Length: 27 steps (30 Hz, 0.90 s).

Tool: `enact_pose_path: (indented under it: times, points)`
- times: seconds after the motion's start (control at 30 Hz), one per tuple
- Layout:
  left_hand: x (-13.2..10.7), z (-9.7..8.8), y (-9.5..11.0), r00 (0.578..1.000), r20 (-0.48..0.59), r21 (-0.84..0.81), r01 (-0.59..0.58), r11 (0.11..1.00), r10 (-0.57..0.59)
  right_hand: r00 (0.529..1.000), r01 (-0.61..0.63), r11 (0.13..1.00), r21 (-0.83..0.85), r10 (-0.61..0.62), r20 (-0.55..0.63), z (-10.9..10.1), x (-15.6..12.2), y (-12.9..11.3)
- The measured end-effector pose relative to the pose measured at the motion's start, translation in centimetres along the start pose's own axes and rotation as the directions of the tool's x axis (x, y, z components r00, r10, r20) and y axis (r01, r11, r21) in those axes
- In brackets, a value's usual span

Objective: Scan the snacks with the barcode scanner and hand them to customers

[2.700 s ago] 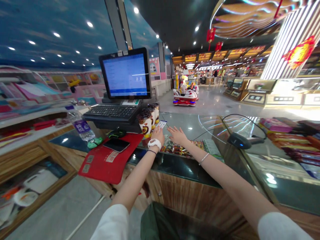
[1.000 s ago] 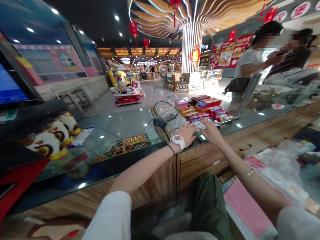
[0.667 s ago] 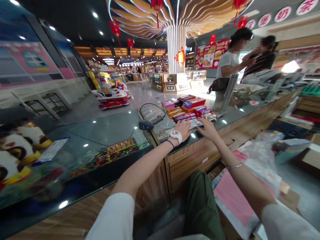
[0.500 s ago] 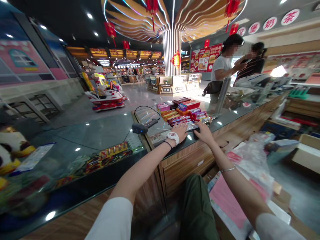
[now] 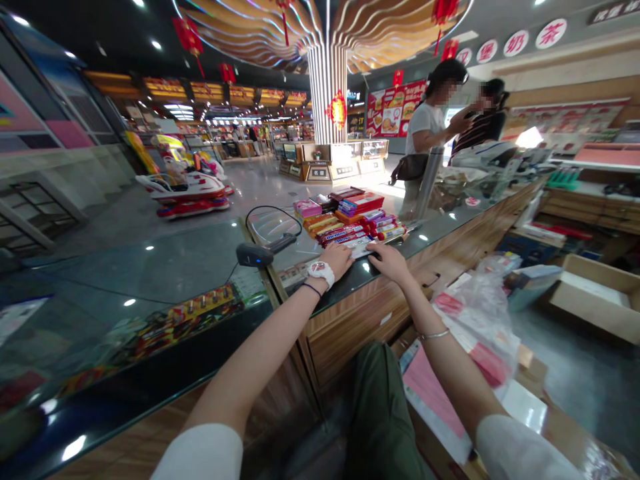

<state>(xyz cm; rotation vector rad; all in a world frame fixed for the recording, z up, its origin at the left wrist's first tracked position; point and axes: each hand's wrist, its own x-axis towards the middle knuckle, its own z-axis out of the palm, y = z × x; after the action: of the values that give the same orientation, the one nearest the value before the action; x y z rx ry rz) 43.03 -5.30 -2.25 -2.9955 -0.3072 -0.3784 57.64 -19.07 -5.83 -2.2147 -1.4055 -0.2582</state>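
Observation:
On the glass counter, my left hand (image 5: 338, 261), with a white watch at the wrist, has its fingers bent over the left end of a flat silvery-white pack (image 5: 359, 250). My right hand (image 5: 390, 262) is closed on the pack's right end. The pack's ends are covered by my fingers, and what it contains cannot be made out. Just beyond lie red-wrapped candy bars (image 5: 345, 233), with orange packs (image 5: 323, 223), purple-and-yellow rolls (image 5: 383, 223) and a red box (image 5: 367, 202) behind them.
Left of my hands, a barcode scanner (image 5: 255, 254) with a looped cable rests on the counter. Colourful packs (image 5: 195, 313) show under the glass. An open cardboard box (image 5: 600, 293) and plastic bags (image 5: 480, 313) are at right. Two people stand across the counter.
My head has turned slightly right, so the scene sits further left. My left fingers, spread out before, are drawn in at the pack, and my right fingers are closer together.

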Motion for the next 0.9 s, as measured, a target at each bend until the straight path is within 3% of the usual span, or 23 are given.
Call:
enact_pose_path:
  times: [0.23,0.37,0.57,0.73,0.9]
  points:
    - [-0.1,-0.3,-0.1,0.999,-0.026,-0.068,-0.027,0.997,0.025,0.996,0.078,0.98,0.182,-0.067,-0.066,0.3,0.1,1.0]
    - [-0.4,-0.8,-0.6,0.998,-0.031,-0.07,-0.056,0.996,0.054,0.965,0.237,0.928,0.288,-0.19,-0.181,0.8,0.5,1.4]
    - [-1.5,-1.9,-1.0,0.998,-0.031,-0.05,-0.056,0.997,0.055,0.914,0.393,0.887,0.242,-0.348,-0.21,0.8,1.4,0.9]
    - [-3.1,-3.5,-2.5,0.995,-0.098,-0.076,-0.043,0.996,0.036,0.895,0.435,0.856,0.279,-0.378,-0.235,0.2,3.2,-1.1]
    - [-5.4,-5.5,-5.5,0.982,-0.187,0.007,-0.028,1.0,0.029,0.869,0.493,0.79,0.364,-0.423,-0.258,-0.2,5.4,-5.4]
